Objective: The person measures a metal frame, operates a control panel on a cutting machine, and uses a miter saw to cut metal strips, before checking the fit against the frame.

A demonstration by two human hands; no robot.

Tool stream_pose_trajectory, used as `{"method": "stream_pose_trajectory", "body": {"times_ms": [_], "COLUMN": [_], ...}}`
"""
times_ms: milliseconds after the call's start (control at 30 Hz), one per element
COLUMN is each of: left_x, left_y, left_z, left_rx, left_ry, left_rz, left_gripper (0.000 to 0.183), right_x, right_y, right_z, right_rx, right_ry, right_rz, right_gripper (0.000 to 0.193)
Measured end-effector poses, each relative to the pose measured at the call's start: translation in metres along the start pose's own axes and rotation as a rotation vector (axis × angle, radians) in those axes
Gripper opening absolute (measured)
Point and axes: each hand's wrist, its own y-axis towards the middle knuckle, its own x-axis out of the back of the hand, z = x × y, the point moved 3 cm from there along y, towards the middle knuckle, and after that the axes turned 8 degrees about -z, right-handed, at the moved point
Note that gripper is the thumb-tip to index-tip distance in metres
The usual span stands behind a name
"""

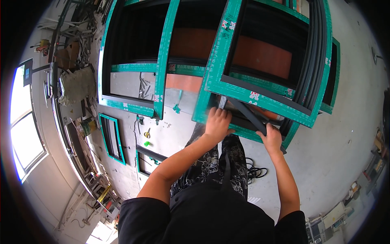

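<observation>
Pressing a dark strip (pixel 252 117) into the green-taped window frame (pixel 260 99) with my left hand (pixel 217 122) flat and right hand (pixel 271 137) gripping it, I judge seating partly done.

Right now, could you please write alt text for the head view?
Seen from above, a person's left hand and right hand press a dark strip into a green-taped window frame over a concrete floor.

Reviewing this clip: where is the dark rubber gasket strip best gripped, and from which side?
Probably at its free lower end, from the person's side: the dark strip slants down out of the green-taped window frame, and the right hand already pinches there.
</observation>
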Motion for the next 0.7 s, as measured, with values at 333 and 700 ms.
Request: {"method": "stream_pose_trajectory", "body": {"times_ms": [333,700], "left_x": [-0.016,-0.039], "left_y": [-0.008,0.0], "left_z": [-0.028,-0.039], "left_rx": [-0.27,-0.238], "left_ry": [0.177,0.155], "left_rz": [-0.104,-0.232], "left_gripper": [0.078,0.026], "right_x": [0.017,0.058], "right_y": [-0.011,-0.092], "right_z": [0.006,-0.016], "right_rx": [0.046,-0.1], "right_ry": [-0.072,-0.001], "right_rz": [-0.098,-0.238], "right_gripper": [0.038,0.041]}}
